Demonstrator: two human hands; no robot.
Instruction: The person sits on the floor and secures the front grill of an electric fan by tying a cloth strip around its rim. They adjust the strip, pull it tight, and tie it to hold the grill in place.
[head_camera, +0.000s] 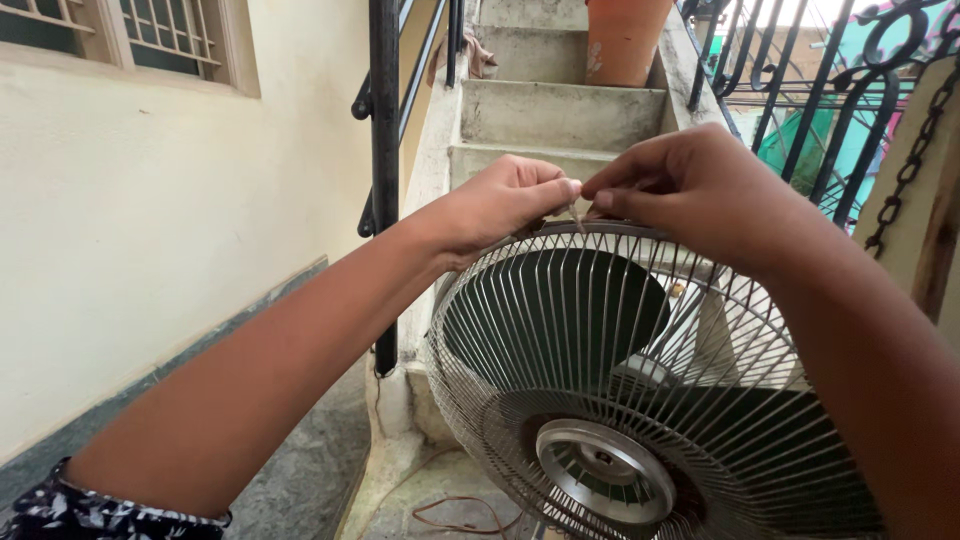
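Fan guard (640, 400): a round cage of thin metal wires running out from a silvery hub, dark blades behind it, standing low before the concrete steps (555, 110). Both hands meet at its top rim. Left hand (505, 200) reaches across from the left, fingertips pinched on a small thin piece (577, 213) at the rim; right hand (690, 185) comes from the right, fingers pinched beside it, knuckles up, the two nearly touching.
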